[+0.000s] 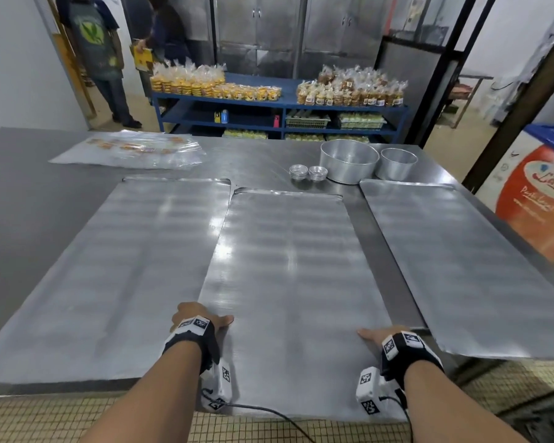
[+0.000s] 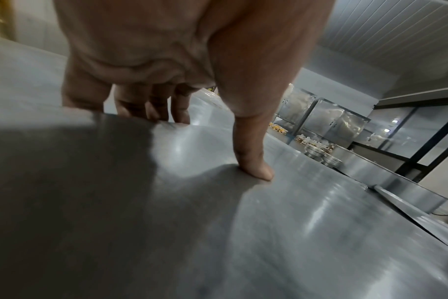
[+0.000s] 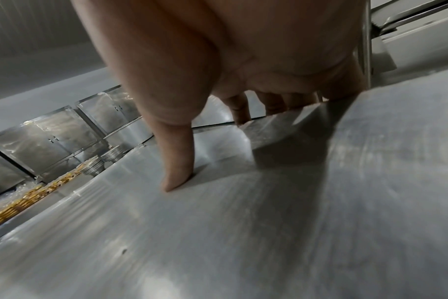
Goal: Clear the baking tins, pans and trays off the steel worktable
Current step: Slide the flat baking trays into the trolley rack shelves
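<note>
You are gripping the middle tray [image 1: 288, 282] by its two long edges, close to the end nearest your body. Your left hand [image 1: 199, 318] is clamping the left edge: the thumb [image 2: 253, 161] is lying flat on the tray's top face while the fingers [image 2: 151, 105] are curling down over the rim and under it. Your right hand [image 1: 383, 334] is doing the same on the right edge, its thumb [image 3: 177, 174] pressing on top and its fingers [image 3: 239, 109] wrapping over the rim out of sight. The tray's near end is sticking out past the edge of the steel worktable [image 1: 45, 174], over the tiled floor, and its left edge is overlapping the neighbouring sheet.

Just outside your left hand, the left tray [image 1: 115, 266] is lying flat on the table. Outside your right hand, the right tray [image 1: 461, 257] is lying at an angle, its near corner overhanging the table edge.

Beyond your right hand, past the far end of the held tray, a large round tin [image 1: 349, 161] and a smaller round tin [image 1: 397, 163] are standing side by side, with two stacks of small fluted tins [image 1: 308, 172] just to their left. Far ahead of your left hand, a sheet of clear plastic bags [image 1: 131, 151] is lying on the table.
</note>
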The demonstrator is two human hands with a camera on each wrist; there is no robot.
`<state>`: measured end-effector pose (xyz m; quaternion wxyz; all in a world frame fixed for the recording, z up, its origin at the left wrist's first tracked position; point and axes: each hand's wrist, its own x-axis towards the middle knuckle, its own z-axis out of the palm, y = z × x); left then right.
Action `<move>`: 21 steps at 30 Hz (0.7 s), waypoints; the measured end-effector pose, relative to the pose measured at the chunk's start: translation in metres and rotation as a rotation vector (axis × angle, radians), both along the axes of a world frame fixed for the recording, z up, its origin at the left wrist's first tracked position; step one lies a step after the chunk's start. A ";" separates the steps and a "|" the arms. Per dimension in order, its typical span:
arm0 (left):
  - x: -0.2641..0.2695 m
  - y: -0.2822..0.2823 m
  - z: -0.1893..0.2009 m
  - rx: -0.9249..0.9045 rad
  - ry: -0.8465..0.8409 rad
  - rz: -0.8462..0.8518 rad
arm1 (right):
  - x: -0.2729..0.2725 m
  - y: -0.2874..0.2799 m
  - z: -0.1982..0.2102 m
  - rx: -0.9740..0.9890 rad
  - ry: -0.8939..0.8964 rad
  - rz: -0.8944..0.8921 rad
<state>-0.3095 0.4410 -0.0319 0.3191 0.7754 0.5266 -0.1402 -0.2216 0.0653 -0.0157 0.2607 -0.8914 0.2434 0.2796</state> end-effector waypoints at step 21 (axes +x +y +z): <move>-0.071 -0.128 -0.033 -0.025 0.080 -0.025 | -0.036 -0.124 -0.027 0.086 0.055 -0.075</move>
